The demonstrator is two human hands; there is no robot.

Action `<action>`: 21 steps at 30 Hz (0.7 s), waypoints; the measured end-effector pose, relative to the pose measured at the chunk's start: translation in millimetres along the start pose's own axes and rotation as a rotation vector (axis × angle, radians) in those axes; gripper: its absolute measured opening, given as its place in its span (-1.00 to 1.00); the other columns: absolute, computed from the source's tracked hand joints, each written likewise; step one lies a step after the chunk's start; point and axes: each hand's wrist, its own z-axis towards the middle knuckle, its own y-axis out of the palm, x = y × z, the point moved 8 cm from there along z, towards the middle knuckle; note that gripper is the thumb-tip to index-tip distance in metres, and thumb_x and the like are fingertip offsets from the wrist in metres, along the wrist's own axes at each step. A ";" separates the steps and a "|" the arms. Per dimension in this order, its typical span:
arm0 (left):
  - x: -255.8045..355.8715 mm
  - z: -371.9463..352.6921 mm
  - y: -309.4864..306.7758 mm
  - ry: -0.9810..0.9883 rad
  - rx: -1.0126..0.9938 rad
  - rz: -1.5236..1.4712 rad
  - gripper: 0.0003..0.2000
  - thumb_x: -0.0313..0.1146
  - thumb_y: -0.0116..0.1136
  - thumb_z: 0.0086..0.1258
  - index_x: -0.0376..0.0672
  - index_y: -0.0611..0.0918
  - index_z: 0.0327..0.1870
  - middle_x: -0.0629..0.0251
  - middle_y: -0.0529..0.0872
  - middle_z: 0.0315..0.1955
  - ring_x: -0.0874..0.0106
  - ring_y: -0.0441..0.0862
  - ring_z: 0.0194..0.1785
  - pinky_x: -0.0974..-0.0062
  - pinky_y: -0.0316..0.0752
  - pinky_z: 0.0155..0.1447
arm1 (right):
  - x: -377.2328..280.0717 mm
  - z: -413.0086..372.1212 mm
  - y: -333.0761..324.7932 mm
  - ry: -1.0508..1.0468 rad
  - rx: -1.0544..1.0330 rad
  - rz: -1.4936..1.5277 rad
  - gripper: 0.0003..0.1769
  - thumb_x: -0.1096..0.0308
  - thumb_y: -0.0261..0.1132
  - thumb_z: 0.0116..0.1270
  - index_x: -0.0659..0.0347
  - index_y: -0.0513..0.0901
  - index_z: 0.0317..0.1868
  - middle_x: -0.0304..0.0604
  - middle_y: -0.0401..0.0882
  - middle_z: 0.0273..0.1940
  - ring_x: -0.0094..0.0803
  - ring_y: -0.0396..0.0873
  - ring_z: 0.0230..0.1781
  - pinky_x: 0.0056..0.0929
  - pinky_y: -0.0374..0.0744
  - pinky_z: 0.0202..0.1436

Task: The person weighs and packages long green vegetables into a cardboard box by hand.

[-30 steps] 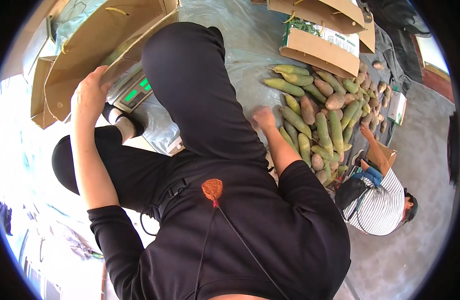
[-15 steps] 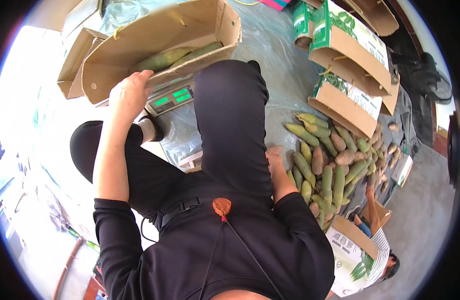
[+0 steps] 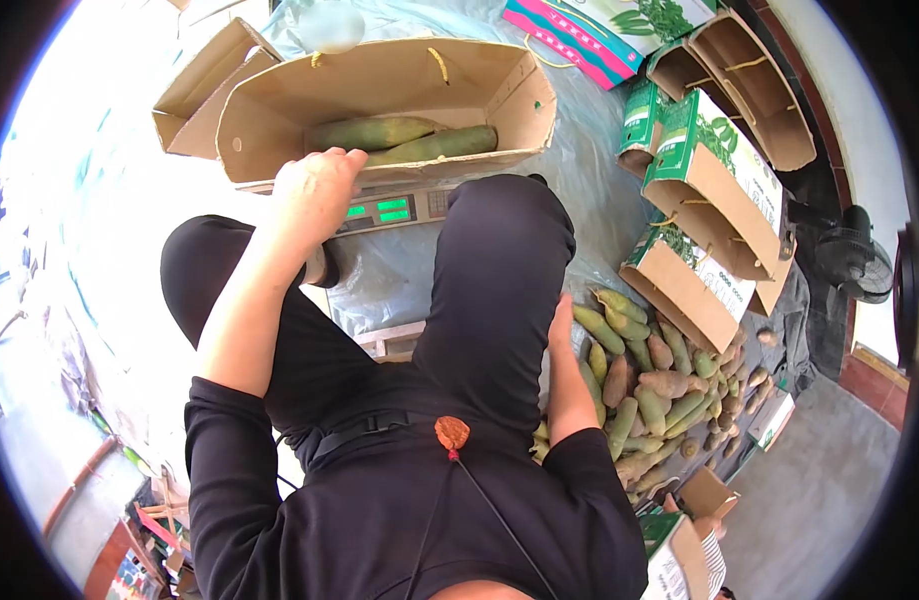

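Note:
In the head view, an open cardboard box (image 3: 399, 90) with yellow rope handles stands on a digital scale (image 3: 379, 210) with lit green numbers. Two long green radishes (image 3: 434, 146) lie inside it. The fingers of my left hand (image 3: 317, 195) are bent over the box's near edge, close to the radishes. Beside my bent knee, my right hand (image 3: 561, 325) hangs down near a large pile of green radishes (image 3: 624, 415). My thigh hides most of its fingers, so whether it holds anything does not show.
Printed cardboard boxes (image 3: 719, 190) lie stacked at the right, near a black fan (image 3: 849, 255). A pink-and-white carton (image 3: 579, 45) is at the top. Plastic sheeting (image 3: 589, 200) covers the floor. At lower right, another person's hand (image 3: 704, 522) is beside a box.
The view has shifted, so the box and scale appear farther right and lower. My left hand stays at the box's near edge. The other person is now mostly out of view.

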 end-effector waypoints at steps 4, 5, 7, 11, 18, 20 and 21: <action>-2.3 -1.9 0.1 0.024 0.017 0.000 -0.69 -0.47 0.22 0.18 -0.17 0.57 -0.01 0.14 0.66 -0.20 0.12 0.62 -0.06 0.20 0.52 -0.01 | -192.6 16.6 -59.7 -0.201 0.063 -0.054 -0.25 0.37 0.55 -0.20 0.32 0.38 0.05 -0.02 0.55 -0.12 -0.20 0.55 -0.08 -0.29 0.51 0.06; -2.8 -2.3 -0.4 0.031 0.026 -0.005 -0.70 -0.46 0.22 0.18 -0.18 0.57 -0.04 0.13 0.66 -0.21 0.12 0.62 -0.07 0.19 0.52 -0.02 | -236.0 16.6 -71.0 -0.305 0.078 -0.020 -0.23 0.39 0.54 -0.18 0.31 0.37 0.08 -0.01 0.54 -0.09 -0.21 0.54 -0.05 -0.30 0.50 0.09; -4.5 -3.1 -0.6 0.037 0.040 -0.014 -0.72 -0.46 0.22 0.18 -0.18 0.57 -0.06 0.13 0.66 -0.22 0.11 0.62 -0.08 0.19 0.52 -0.03 | -321.0 7.3 -94.7 -0.509 0.133 -0.029 -0.22 0.42 0.53 -0.16 0.31 0.36 0.12 0.00 0.54 -0.04 -0.23 0.53 0.01 -0.31 0.48 0.15; -5.2 -3.5 -0.2 0.055 0.038 -0.014 -0.74 -0.45 0.22 0.18 -0.20 0.58 -0.08 0.12 0.66 -0.24 0.11 0.63 -0.09 0.18 0.52 -0.04 | -450.4 -23.0 -110.0 -0.738 0.108 0.054 -0.25 0.44 0.51 -0.13 0.28 0.39 0.14 -0.04 0.52 0.03 -0.25 0.49 0.10 -0.34 0.44 0.20; -8.5 -2.2 3.1 0.053 0.062 -0.022 -0.77 -0.45 0.20 0.19 -0.18 0.60 -0.11 0.12 0.67 -0.27 0.11 0.64 -0.11 0.18 0.53 -0.06 | -564.9 -69.3 -50.5 -1.245 -0.017 -0.274 -0.31 0.45 0.48 -0.11 0.15 0.45 0.12 -0.08 0.53 0.05 -0.10 0.47 0.10 -0.21 0.44 0.18; -9.9 -1.0 3.5 0.049 0.050 -0.010 -0.77 -0.45 0.18 0.20 -0.17 0.61 -0.10 0.12 0.67 -0.26 0.11 0.64 -0.11 0.19 0.53 -0.06 | -579.4 -74.0 -29.4 -1.303 -0.048 -0.365 -0.33 0.45 0.47 -0.09 0.15 0.45 0.11 -0.09 0.53 0.05 -0.10 0.46 0.10 -0.19 0.44 0.17; -10.4 -0.7 5.1 0.044 0.036 0.003 -0.77 -0.46 0.17 0.21 -0.16 0.61 -0.09 0.13 0.67 -0.26 0.11 0.64 -0.11 0.19 0.54 -0.06 | -583.1 -76.6 -15.8 -1.358 -0.082 -0.456 -0.35 0.45 0.46 -0.08 0.15 0.45 0.11 -0.11 0.53 0.05 -0.10 0.46 0.11 -0.17 0.43 0.16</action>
